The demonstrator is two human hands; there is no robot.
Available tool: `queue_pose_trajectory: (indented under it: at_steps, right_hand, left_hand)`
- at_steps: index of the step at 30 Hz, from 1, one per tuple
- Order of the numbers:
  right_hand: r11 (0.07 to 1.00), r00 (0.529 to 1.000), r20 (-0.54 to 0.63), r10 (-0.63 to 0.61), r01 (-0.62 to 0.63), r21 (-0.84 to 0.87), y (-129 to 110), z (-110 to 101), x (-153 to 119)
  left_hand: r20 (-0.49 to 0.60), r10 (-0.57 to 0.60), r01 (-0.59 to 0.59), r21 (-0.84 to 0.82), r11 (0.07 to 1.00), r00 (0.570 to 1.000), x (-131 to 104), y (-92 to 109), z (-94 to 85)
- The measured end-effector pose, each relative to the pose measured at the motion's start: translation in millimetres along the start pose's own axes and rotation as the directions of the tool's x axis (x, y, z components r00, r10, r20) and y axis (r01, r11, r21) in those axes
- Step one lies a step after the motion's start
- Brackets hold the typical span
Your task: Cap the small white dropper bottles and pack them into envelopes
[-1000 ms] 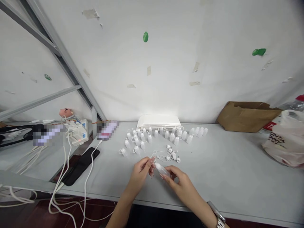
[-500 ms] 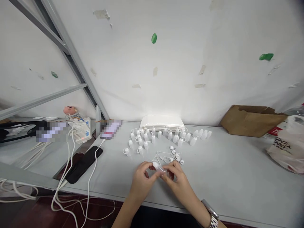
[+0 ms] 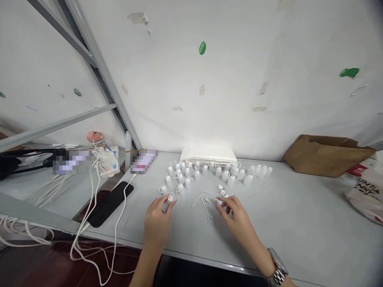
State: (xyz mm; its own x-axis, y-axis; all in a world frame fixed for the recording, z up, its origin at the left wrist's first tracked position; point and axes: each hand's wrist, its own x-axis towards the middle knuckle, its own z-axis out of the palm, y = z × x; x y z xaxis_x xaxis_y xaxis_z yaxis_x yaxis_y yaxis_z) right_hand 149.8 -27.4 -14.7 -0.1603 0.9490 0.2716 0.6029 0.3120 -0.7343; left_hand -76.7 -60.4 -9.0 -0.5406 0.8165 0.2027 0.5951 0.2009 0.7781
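Observation:
My left hand (image 3: 158, 219) is closed on a small white squeeze bottle (image 3: 170, 198) with a looped cap, upright at the front left of the bottle group. Several similar capped bottles (image 3: 187, 182) stand behind it. Over the loose caps and straps, my right hand (image 3: 235, 213) pinches a small white cap (image 3: 220, 201), partly hidden by the fingers. Thin white ringed straps (image 3: 206, 209) lie on the table left of those fingers. More loose caps (image 3: 220, 187) sit just beyond.
A stack of white trays (image 3: 208, 153) rests against the wall. Several uncapped bottles (image 3: 262, 171) stand at the right of the group. Farther right are a brown paper bag (image 3: 323, 157) and a plastic bag (image 3: 366, 195). A black phone (image 3: 110, 204) and white cables (image 3: 118, 221) lie left on the grey table.
My hands have parted. The left one has carried the bottle left to the others; the right one has moved to the loose caps. The view has shifted slightly left.

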Motion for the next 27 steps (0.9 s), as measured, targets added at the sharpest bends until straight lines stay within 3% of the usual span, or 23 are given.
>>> queue_pose_trajectory:
  at_steps: [6,10,12,15,18,19,21,24,27]
  right_hand:
    - [0.986,0.99,-0.116,0.079,-0.095,-0.137,28.9,-30.7,8.1]
    - [0.973,0.979,-0.168,0.118,-0.148,-0.179,47.7,-43.3,4.9]
    - [0.967,0.974,-0.172,0.146,-0.177,-0.185,57.6,-49.3,3.5]
    - [0.962,0.953,-0.249,0.17,-0.216,-0.168,75.7,-65.5,10.7]
    - [0.952,0.901,-0.381,0.209,-0.277,-0.132,99.1,-92.8,33.7]
    - [0.947,0.884,-0.409,0.227,-0.298,-0.12,107.5,-102.9,43.8]
    - [0.935,0.863,-0.423,0.275,-0.342,-0.089,123.8,-121.3,64.2]
    - [0.914,0.867,-0.342,0.363,-0.403,-0.052,143.5,-138.2,87.8]
    - [0.899,0.879,-0.235,0.415,-0.436,-0.04,155.4,-141.5,99.4]
  left_hand:
    - [0.007,-0.02,0.019,0.088,0.996,1.0,-0.8,-8.0,13.1]
    - [-0.029,-0.012,0.017,0.143,0.99,0.999,-4.2,-1.1,-3.7]
    - [-0.136,0.035,-0.011,0.174,0.985,0.99,-8.0,6.9,-16.3]
    - [-0.162,0.09,-0.075,0.099,0.992,0.983,-15.7,21.6,-27.8]
    - [0.046,0.081,-0.08,-0.026,0.996,0.996,-22.6,31.6,-21.0]
    - [0.165,0.084,-0.074,-0.065,0.995,0.983,-24.5,32.8,-14.9]
    - [0.403,0.132,-0.099,-0.102,0.99,0.906,-27.6,32.2,-0.1]
    - [0.537,0.205,-0.153,-0.139,0.978,0.818,-31.1,29.0,19.4]
    - [0.576,0.22,-0.172,-0.137,0.975,0.788,-31.9,28.6,27.3]
